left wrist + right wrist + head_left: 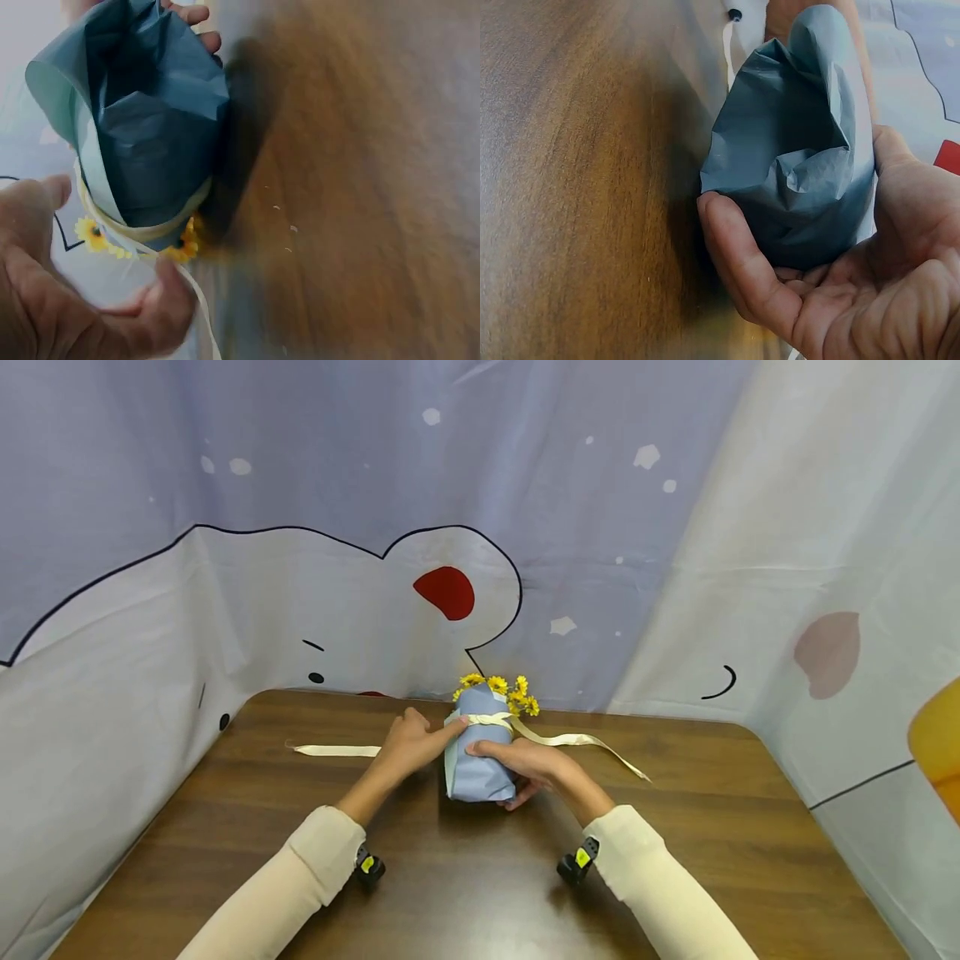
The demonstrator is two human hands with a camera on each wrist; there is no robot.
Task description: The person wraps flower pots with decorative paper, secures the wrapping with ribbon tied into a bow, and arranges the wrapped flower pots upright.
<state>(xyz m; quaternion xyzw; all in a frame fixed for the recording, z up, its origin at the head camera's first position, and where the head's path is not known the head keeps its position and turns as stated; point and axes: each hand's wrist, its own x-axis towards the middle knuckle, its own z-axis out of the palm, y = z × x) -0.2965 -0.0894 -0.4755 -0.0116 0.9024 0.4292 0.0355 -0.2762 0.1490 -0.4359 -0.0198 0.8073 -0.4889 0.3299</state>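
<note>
A small bouquet (480, 777) lies on the table, wrapped in blue-grey paper with a pale lining, its yellow flowers (497, 684) at the far end. A cream ribbon (491, 719) circles the wrap and is crossed on top. My right hand (532, 760) grips the wrapped bouquet from the right, thumb on top and fingers along the side and underneath. At the left side is my left hand (416, 745), its thumb reaching to the ribbon's crossing. In the left wrist view, its thumb and fingers stand apart beside the ribbon tail (201, 300).
One ribbon tail (337, 750) stretches left on the brown wooden table (480, 877); the other tail (577, 740) trails off to the right. Printed cloth (300, 577) hangs behind the table and along its sides. A yellow shape (941, 743) shows at the right edge.
</note>
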